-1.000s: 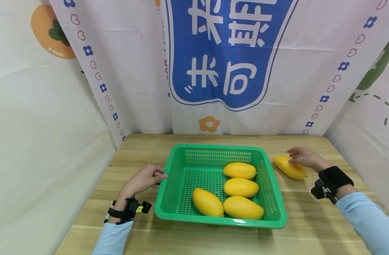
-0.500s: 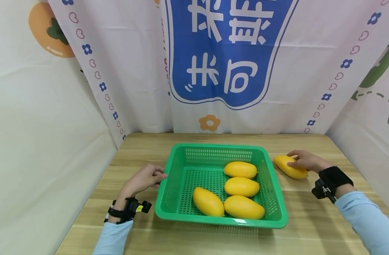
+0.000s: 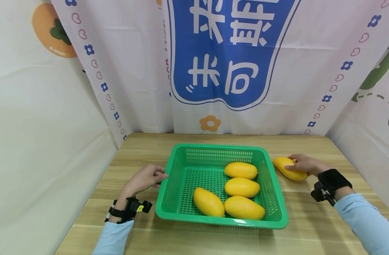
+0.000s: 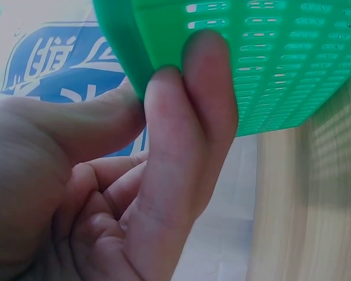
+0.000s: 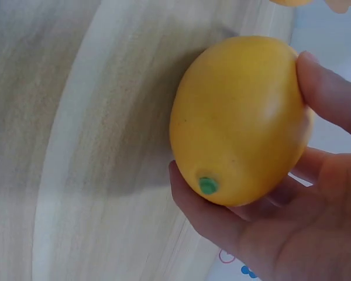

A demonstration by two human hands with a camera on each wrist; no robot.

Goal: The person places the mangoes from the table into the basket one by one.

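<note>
A yellow mango (image 3: 289,169) lies on the table to the right of the green basket (image 3: 213,222). My right hand (image 3: 307,164) grips it, thumb on one side and fingers round the other. In the right wrist view, the green stem tip of this mango (image 5: 240,123) faces the camera. At the basket's left side, my left hand (image 3: 148,177) pinches the rim. The left wrist view shows the thumb on the rim and fingers (image 4: 175,129) against the slotted wall of the basket (image 4: 269,64). Inside the basket several mangoes (image 3: 241,187) lie toward the right and front.
The basket stands in the middle of a wooden table (image 3: 143,147). A white printed cloth (image 3: 143,106) hangs behind the table, and more cloth closes off both sides. Bare basket floor (image 3: 200,177) shows at the left and back.
My right hand has come down over the loose mango, and its thumb and fingers have closed round it. The mango has shifted very slightly. My left hand stays on the rim.
</note>
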